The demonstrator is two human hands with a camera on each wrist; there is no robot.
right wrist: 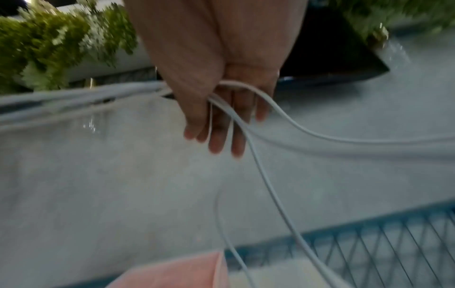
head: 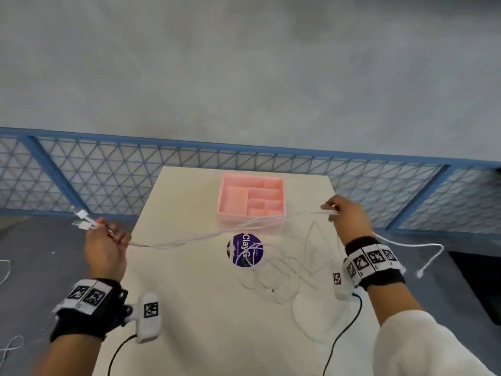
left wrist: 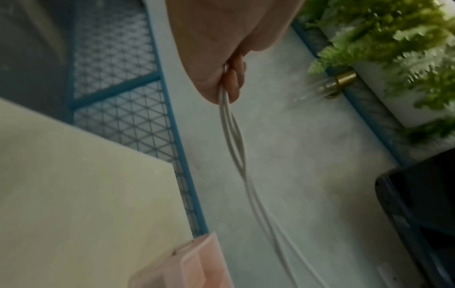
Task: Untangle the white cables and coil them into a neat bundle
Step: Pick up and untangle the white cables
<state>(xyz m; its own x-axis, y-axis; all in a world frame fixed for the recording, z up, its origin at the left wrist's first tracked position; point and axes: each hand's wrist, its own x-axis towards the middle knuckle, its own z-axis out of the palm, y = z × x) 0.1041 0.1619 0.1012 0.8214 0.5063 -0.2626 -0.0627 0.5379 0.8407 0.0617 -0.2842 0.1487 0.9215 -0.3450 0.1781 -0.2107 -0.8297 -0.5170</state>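
Note:
Several white cables (head: 211,234) stretch in a sagging span above the table between my two hands. My left hand (head: 108,240) grips them near their plug ends (head: 84,221), which stick out past the table's left edge; the left wrist view shows the strands (left wrist: 234,144) leaving my curled fingers (left wrist: 234,79). My right hand (head: 341,210) pinches the cables at the right, in front of the pink box. In the right wrist view the cables (right wrist: 265,148) run through its fingers (right wrist: 216,136). Loose loops (head: 276,280) lie on the table, and one end (head: 431,256) hangs off the right.
A pink compartment organizer (head: 252,202) stands at the table's far middle. A round purple sticker (head: 245,250) marks the cream table (head: 206,321). A blue mesh fence (head: 108,169) runs behind. Other white cables (head: 5,270) lie on the floor at left. A dark object (head: 477,278) sits at right.

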